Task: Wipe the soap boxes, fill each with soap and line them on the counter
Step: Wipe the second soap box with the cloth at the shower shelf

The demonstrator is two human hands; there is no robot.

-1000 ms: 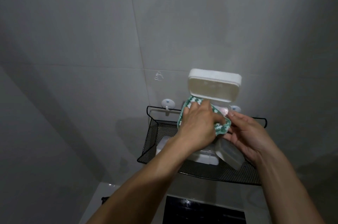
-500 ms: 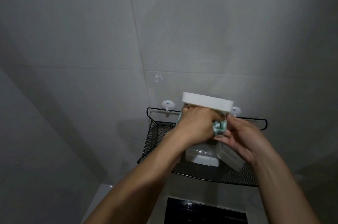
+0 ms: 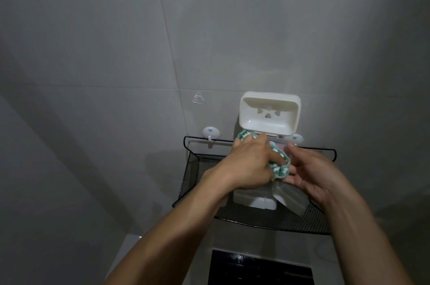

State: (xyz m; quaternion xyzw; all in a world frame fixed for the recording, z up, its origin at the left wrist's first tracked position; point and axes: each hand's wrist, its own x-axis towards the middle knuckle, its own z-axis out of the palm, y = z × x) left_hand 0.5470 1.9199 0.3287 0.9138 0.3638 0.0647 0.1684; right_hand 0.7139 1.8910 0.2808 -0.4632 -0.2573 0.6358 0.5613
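Observation:
A white soap box (image 3: pixel 270 112) is held up in front of the wall, its hollow side with heart-shaped drain holes facing me. Just below it my left hand (image 3: pixel 249 166) grips a green-and-white cloth (image 3: pixel 280 169) and presses it against the box's lower, translucent part (image 3: pixel 279 143). My right hand (image 3: pixel 318 173) holds that lower part from the right, thumb up at its edge and fingers curled under the cloth. Two more soap boxes lie in the basket below: a white one (image 3: pixel 253 201) and a translucent one (image 3: pixel 290 198), both partly hidden by my hands.
A black mesh wall basket (image 3: pixel 193 175) hangs under my hands from white suction hooks (image 3: pixel 210 133). Grey tiled wall fills the view above. Below lie a white counter (image 3: pixel 130 247) and a black panel (image 3: pixel 258 268).
The white part of the box has turned over: its closed outer face showed first, then its edge, now its hollow inside. My left hand has shifted the cloth lower and to the right.

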